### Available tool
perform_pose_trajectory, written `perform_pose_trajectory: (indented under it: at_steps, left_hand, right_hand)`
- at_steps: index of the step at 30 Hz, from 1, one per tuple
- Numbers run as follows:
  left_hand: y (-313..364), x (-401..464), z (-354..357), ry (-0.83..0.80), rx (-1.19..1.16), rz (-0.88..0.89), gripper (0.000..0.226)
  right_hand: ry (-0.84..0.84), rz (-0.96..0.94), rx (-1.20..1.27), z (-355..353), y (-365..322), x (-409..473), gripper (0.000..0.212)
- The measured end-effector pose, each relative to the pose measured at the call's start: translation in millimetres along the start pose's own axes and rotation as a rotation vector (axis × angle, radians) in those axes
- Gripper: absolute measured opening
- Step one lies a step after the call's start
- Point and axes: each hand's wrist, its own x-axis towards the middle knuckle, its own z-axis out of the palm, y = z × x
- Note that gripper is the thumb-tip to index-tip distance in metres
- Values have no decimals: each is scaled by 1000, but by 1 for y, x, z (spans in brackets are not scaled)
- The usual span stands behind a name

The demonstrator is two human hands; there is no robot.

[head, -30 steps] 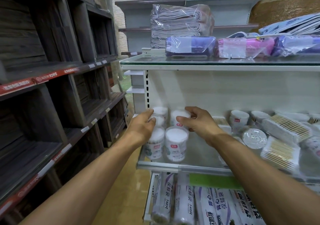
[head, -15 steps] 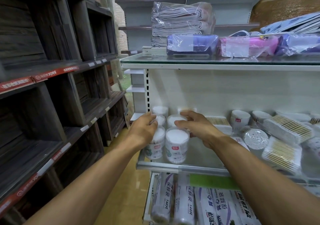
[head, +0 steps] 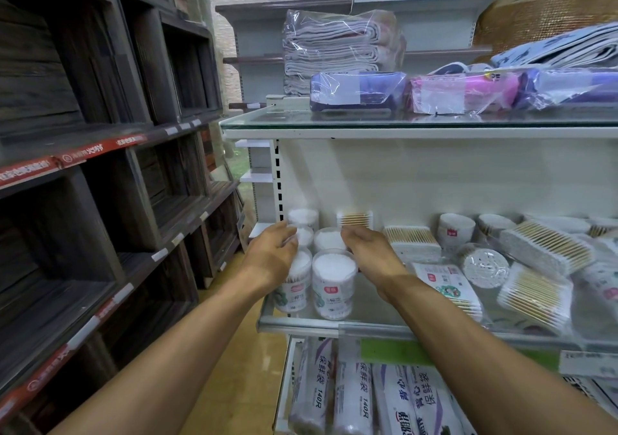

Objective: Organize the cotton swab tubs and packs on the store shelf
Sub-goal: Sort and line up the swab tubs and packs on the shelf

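Head view: at the glass shelf's [head: 334, 324] left end, a person's left hand [head: 272, 255] and right hand [head: 369, 252], apart, flank a cluster of cotton swab tubs [head: 333, 282] standing upright by the front edge. Both hands touch tubs; their grip cannot be told. Loose swab packs [head: 538, 292] lie scattered to the right.

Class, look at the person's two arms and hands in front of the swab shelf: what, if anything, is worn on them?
Nothing is worn that the picture shows. The left hand and right hand are bare, with no gloves, and no rings or watch can be seen. Both forearms are uncovered down to the frame's lower edge, so no sleeves are visible.
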Motion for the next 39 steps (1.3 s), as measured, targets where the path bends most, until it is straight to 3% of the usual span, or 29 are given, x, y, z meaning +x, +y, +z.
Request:
perform_pose_trajectory:
  at_steps: [8, 13, 17, 20, 23, 28, 39]
  left_hand:
    - [6, 0, -6, -44, 26, -5, 40]
    - [31, 1, -4, 93, 260, 61, 39]
    - [61, 2, 11, 161, 302, 199, 39]
    - [82, 1, 32, 115, 256, 325, 40]
    - [104, -6, 58, 53, 185, 399, 42]
    - [129, -15, 101, -77, 153, 407, 44]
    - [181, -33, 173, -240, 69, 474, 47]
  right_hand:
    - [-35, -22, -99, -14, -6, -5, 40]
    - [89, -138, -43, -56, -21, -3, 34]
    - [115, -178, -107, -97, -23, -8, 38]
    - [124, -170, -130, -121, -20, -20, 47]
    - [128, -162, -189, -138, -13, -34, 39]
    - [105, -243, -502, -158, 7, -75, 38]
    - [225, -363, -830, -216, 36, -112, 40]
